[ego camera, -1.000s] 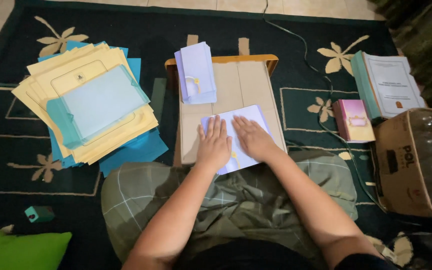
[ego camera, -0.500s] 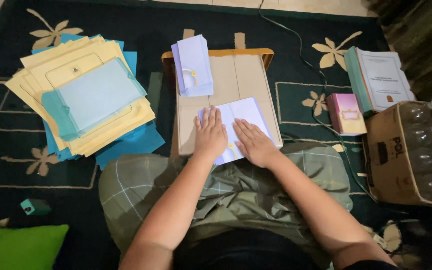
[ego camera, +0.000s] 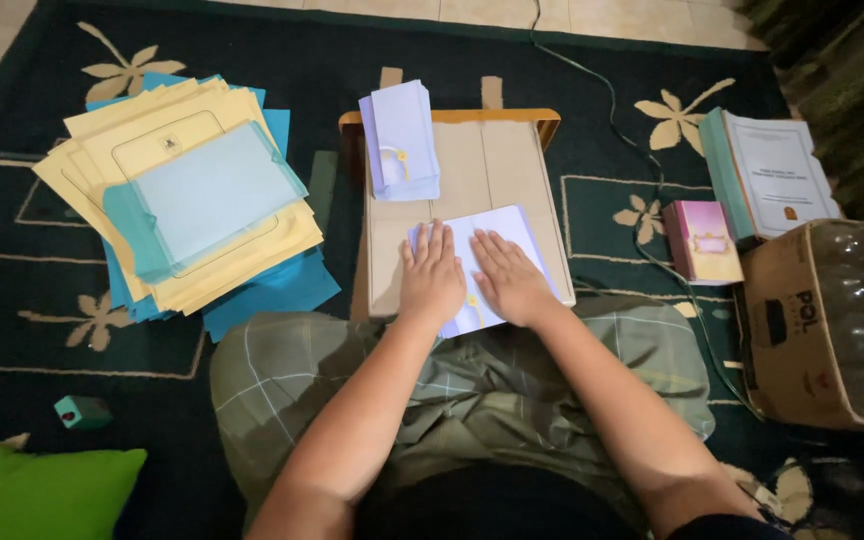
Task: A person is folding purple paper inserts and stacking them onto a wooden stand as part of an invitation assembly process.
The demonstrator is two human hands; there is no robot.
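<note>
left hand [ego camera: 432, 275], right hand [ego camera: 508, 278] flat, open on pale sheet [ego camera: 497, 232] | cardboard board [ego camera: 472, 190] edges free

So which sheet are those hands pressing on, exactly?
Find the cardboard board lying in front of the person's lap. At its near end, a pale lilac sheet lies flat under the left hand and right hand. The lilac stack farther up lies untouched.

A single head-worn camera looks steeply down from above the seated person's lap, facing forward across the dark green floral carpet [ego camera: 572, 60]. It sits close enough that both forearms fill the lower frame, and the low cardboard-topped table [ego camera: 492, 170] lies centred. There is one view, so nothing is shared between cameras.
</note>
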